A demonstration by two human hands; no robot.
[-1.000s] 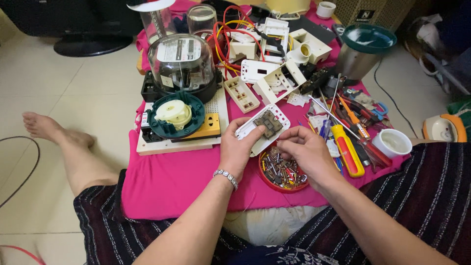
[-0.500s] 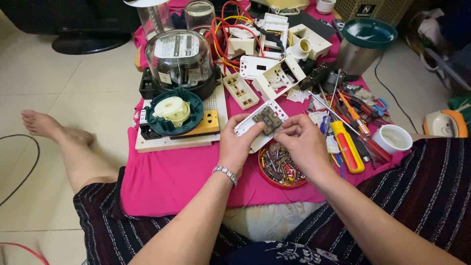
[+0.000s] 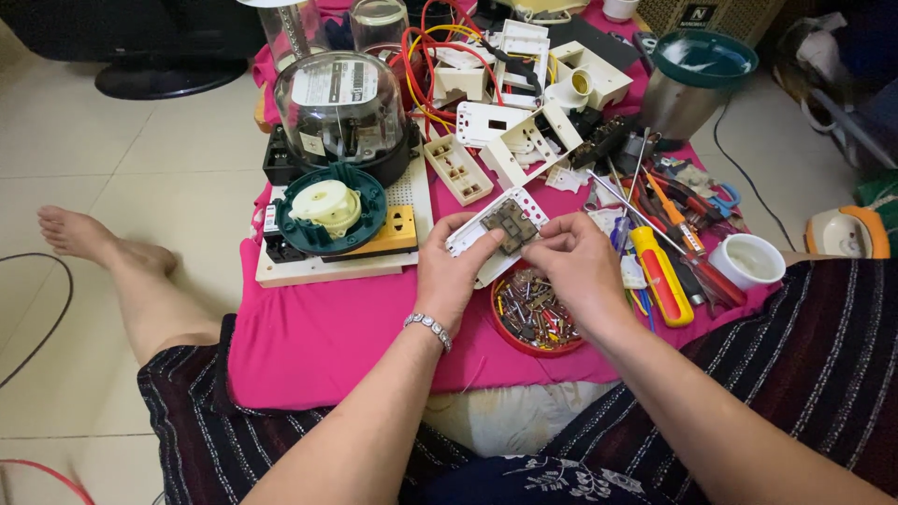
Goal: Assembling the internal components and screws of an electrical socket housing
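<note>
A pink cloth (image 3: 318,327) is lying under everything. Both hands, left hand (image 3: 454,276) and right hand (image 3: 575,266), are pinching a white switch plate (image 3: 500,229) at centre, with a red dish of screws (image 3: 533,313) sitting at six o'clock.

A home floor workspace: tiled floor (image 3: 150,168), scattered screwdrivers (image 3: 662,276).

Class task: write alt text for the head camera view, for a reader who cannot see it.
Both hands, left hand and right hand, hold a white switch plate over a red dish of small metal parts. Around it, a pink cloth carries tools and electrical fittings.
</note>
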